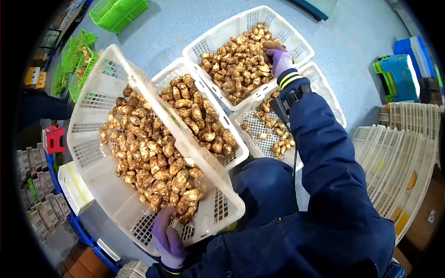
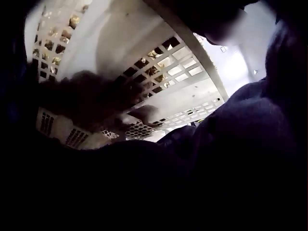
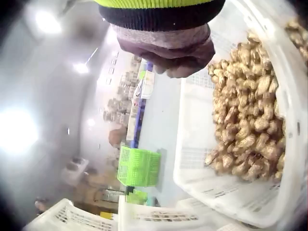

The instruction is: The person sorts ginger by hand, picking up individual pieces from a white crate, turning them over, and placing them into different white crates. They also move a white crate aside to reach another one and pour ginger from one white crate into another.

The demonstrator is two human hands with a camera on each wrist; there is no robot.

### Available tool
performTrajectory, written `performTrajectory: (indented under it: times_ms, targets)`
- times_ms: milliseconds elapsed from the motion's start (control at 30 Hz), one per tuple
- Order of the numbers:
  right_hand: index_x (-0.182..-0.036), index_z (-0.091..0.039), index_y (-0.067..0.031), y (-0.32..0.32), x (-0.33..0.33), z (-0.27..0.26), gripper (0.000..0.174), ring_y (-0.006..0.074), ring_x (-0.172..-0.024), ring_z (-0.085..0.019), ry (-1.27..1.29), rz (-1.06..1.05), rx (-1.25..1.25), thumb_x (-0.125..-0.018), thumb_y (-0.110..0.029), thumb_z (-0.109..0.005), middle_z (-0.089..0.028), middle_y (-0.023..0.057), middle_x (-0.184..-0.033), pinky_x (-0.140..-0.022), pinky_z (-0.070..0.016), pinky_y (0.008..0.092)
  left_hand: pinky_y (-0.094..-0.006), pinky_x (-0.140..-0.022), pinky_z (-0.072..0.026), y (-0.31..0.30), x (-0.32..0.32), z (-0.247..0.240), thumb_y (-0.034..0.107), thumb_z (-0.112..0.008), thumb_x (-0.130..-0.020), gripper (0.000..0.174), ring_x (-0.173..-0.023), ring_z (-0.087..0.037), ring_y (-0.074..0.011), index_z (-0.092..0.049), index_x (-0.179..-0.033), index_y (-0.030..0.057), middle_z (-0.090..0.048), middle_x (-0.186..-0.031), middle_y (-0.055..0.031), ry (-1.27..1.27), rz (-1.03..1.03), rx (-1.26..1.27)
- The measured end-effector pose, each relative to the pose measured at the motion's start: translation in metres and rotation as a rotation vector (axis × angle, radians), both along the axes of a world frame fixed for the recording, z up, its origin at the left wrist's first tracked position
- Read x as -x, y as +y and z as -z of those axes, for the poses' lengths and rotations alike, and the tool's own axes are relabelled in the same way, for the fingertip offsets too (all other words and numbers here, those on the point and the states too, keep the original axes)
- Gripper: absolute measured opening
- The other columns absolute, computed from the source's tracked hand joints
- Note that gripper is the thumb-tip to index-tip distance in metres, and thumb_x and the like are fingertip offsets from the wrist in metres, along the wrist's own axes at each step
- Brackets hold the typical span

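Observation:
My left hand point(image 1: 169, 241), in a purple glove, reaches over the near side of a large white basket point(image 1: 95, 180), fingers extended to the edge of its pile of brown knobbly tubers point(image 1: 153, 157). That basket stands tilted, close to the head camera. In the left wrist view the slotted basket wall point(image 2: 187, 72) shows and the hand is a dark shape. My right hand point(image 1: 279, 60), with soiled glove fingers bent, is at the tubers point(image 1: 241, 60) in the back white basket point(image 1: 204, 44). What lies between those fingers I cannot tell.
Another white basket point(image 1: 174, 69) of tubers stands between these two. A fourth basket point(image 1: 327, 92) holds scattered smaller pieces beneath my right arm. Stacked white baskets point(image 1: 394, 162) stand at right; green baskets point(image 1: 118, 14) lie at the far left on the blue floor point(image 1: 171, 23).

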State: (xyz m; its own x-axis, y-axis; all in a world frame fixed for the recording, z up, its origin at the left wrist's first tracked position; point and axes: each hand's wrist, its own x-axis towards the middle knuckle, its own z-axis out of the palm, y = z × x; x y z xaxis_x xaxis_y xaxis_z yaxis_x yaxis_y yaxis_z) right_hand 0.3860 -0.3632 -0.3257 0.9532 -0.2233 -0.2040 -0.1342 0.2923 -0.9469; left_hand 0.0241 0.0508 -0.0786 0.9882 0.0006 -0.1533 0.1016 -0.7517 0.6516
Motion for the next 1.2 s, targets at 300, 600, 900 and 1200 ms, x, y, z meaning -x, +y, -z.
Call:
performTrajectory:
  times_ms: [300, 600, 900, 1200]
  targets:
    - [-0.141, -0.040, -0.0051, -0.071, -0.026, 0.060, 0.065, 0.0275, -0.110, -0.056, 0.359, -0.192, 0.946, -0.080, -0.017, -0.060, -0.057, 0.0192, -0.126, -0.092, -0.0443, 0.0314, -0.0453, -0.104, -0.0363, 0.009, -0.002, -0.001, 0.014, -0.044, -0.099, 0.039, -0.120, -0.049, -0.0424, -0.041, -0.132, -0.0064, -0.052, -0.130, -0.0222, 0.075, 0.278, -0.110]
    - [-0.146, -0.030, -0.0079, -0.057, -0.103, 0.155, 0.080, 0.0270, -0.091, -0.060, 0.480, -0.275, 0.978, -0.078, -0.031, -0.066, -0.064, 0.0180, -0.103, -0.078, -0.0473, 0.0372, -0.0417, -0.103, -0.0368, -0.006, -0.020, -0.010, 0.026, -0.038, -0.101, 0.042, -0.120, -0.051, -0.0364, -0.055, -0.125, -0.0032, -0.055, -0.126, -0.0226, 0.227, 0.100, -0.130]
    - [-0.147, -0.030, -0.0274, 0.068, -0.058, 0.093, 0.071, 0.0464, -0.138, -0.023, 0.326, -0.525, 1.112, -0.084, -0.037, -0.061, -0.026, 0.0204, -0.151, -0.112, -0.0274, 0.0526, -0.0413, -0.101, -0.0394, -0.010, -0.018, -0.006, 0.029, -0.038, -0.101, 0.042, -0.116, -0.054, -0.0349, -0.056, -0.124, -0.0013, -0.058, -0.123, -0.0199, 0.258, 0.100, -0.178]
    - [-0.144, -0.037, -0.0273, 0.082, -0.049, 0.072, 0.062, 0.0342, -0.135, -0.036, 0.089, -1.078, 1.651, -0.086, -0.029, -0.060, -0.035, 0.0140, -0.148, -0.109, -0.0327, 0.0502, -0.0410, -0.098, -0.0404, -0.006, -0.019, -0.003, 0.028, -0.037, -0.102, 0.042, -0.113, -0.055, -0.0350, -0.053, -0.126, -0.0018, -0.057, -0.123, -0.0204, 0.317, 0.107, -0.124]
